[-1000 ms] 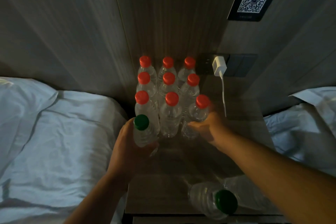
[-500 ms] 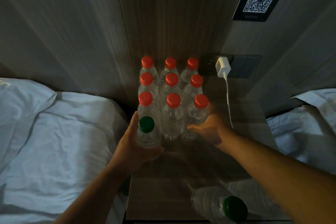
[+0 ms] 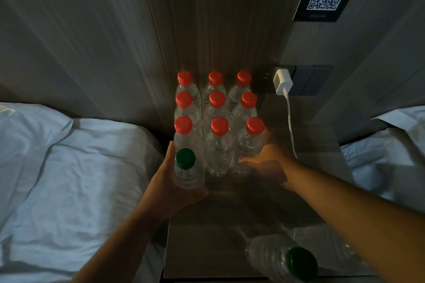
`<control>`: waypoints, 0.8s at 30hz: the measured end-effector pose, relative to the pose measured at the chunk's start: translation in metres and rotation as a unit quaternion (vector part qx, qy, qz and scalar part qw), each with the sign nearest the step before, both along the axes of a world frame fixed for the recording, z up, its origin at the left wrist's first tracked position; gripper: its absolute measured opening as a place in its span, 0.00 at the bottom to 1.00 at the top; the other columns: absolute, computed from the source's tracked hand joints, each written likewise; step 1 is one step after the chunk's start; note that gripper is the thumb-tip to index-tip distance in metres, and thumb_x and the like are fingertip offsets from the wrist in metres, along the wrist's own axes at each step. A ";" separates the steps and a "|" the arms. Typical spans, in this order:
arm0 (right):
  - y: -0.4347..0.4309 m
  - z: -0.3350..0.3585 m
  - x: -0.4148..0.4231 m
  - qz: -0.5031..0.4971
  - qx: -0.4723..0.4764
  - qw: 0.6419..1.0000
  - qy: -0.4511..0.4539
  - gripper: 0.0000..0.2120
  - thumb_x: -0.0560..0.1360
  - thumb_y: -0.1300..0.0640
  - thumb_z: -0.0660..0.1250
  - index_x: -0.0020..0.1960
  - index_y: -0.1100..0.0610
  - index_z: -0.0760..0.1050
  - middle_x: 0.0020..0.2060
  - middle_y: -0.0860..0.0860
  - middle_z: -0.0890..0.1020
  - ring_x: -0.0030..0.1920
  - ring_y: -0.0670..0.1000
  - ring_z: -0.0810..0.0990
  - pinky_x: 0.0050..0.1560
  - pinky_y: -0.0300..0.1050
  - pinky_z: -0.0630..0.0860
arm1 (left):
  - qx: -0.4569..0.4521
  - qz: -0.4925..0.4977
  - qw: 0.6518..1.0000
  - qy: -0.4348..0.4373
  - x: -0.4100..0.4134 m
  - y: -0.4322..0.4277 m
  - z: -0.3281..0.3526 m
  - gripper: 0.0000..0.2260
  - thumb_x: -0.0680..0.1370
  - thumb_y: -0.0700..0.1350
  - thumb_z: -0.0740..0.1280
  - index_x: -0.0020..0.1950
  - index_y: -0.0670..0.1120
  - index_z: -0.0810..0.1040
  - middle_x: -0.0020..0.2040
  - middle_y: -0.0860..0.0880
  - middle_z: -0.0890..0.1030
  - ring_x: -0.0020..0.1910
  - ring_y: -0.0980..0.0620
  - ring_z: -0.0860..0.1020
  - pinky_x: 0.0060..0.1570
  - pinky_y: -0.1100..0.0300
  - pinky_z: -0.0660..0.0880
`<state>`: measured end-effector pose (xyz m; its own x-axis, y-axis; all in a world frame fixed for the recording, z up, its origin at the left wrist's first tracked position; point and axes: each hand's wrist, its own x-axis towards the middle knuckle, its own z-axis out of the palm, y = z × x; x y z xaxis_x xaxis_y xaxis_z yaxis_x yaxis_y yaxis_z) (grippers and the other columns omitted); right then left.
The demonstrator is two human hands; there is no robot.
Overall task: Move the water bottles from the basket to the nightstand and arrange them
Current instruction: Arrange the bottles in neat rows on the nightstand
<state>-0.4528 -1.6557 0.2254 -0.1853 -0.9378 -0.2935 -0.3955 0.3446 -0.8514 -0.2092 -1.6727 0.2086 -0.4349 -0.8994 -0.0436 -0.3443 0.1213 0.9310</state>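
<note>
Much of the left is rumpled white bedding (image 3: 69, 179), beside the nightstand (image 3: 207, 236). My left hand (image 3: 170, 188) holds a green-capped bottle (image 3: 186, 167) upright, with the fingers wrapped round its lower body. The bottle is at the front left corner of the group, just in front of the left column, and I cannot tell if its base is down on the wood yet.

Next come nine red-capped bottles (image 3: 217, 126), standing in three rows of three against the wall panel, packed close together.

My right hand (image 3: 264, 163) is at the front right red-capped bottle (image 3: 249, 145). The thumb lies along the bottle's lower front. The fingers on its far side are blurred, so I cannot tell whether I am gripping it or only pressing it inward.

Further right, a white charger (image 3: 282, 81) is plugged into the wall and its cable (image 3: 290, 122) hangs down. Near my right forearm, a second green-capped bottle (image 3: 282, 257) lies on its side at the nightstand's near edge.

These look like full, thin-walled plastic bottles, so I expect some weight, smooth sides and a wall that gives if squeezed. The ribbed lower body is probably the firmest place to hold. Standing this close, one knocked bottle could topple its neighbours, so I would set each one straight down.
</note>
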 end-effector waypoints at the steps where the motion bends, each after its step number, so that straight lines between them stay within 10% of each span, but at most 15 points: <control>1: 0.000 0.000 0.001 -0.004 0.000 1.000 -0.001 0.26 0.67 0.57 0.77 0.58 0.46 0.68 0.51 0.46 0.80 0.53 0.48 0.80 0.59 0.50 0.76 | -0.002 0.003 1.000 0.000 0.000 0.000 0.001 0.48 0.59 0.39 0.82 0.71 0.62 0.63 0.59 0.57 0.79 0.57 0.58 0.79 0.47 0.65 0.79; 12: 0.003 0.014 0.006 0.004 -0.039 0.999 -0.019 0.15 0.69 0.63 0.75 0.40 0.47 0.72 0.37 0.38 0.79 0.42 0.37 0.79 0.39 0.27 0.72 | -0.004 0.012 1.000 0.000 0.000 -0.002 -0.001 0.47 0.59 0.37 0.82 0.70 0.63 0.64 0.56 0.57 0.80 0.54 0.56 0.81 0.43 0.63 0.80; 17: 0.002 0.013 0.005 0.018 -0.015 0.999 -0.026 0.12 0.70 0.62 0.74 0.42 0.46 0.77 0.43 0.43 0.83 0.47 0.44 0.82 0.54 0.44 0.77 | -0.017 0.018 1.000 -0.013 -0.001 -0.001 0.001 0.47 0.60 0.36 0.81 0.68 0.67 0.63 0.55 0.59 0.79 0.53 0.59 0.80 0.41 0.68 0.78; 24: 0.003 0.016 0.001 0.031 -0.001 0.999 -0.026 0.14 0.70 0.63 0.74 0.42 0.46 0.74 0.39 0.38 0.80 0.40 0.34 0.80 0.44 0.31 0.75 | -0.007 0.000 1.000 -0.019 0.000 -0.002 0.000 0.45 0.60 0.36 0.81 0.69 0.60 0.64 0.55 0.60 0.78 0.54 0.61 0.79 0.41 0.68 0.79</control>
<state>-0.4520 -1.6529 0.2413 -0.1115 -0.9478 -0.2987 -0.3705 0.3185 -0.8725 -0.2090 -1.6748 0.2081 -0.4335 -0.8999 -0.0476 -0.3789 0.1341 0.9157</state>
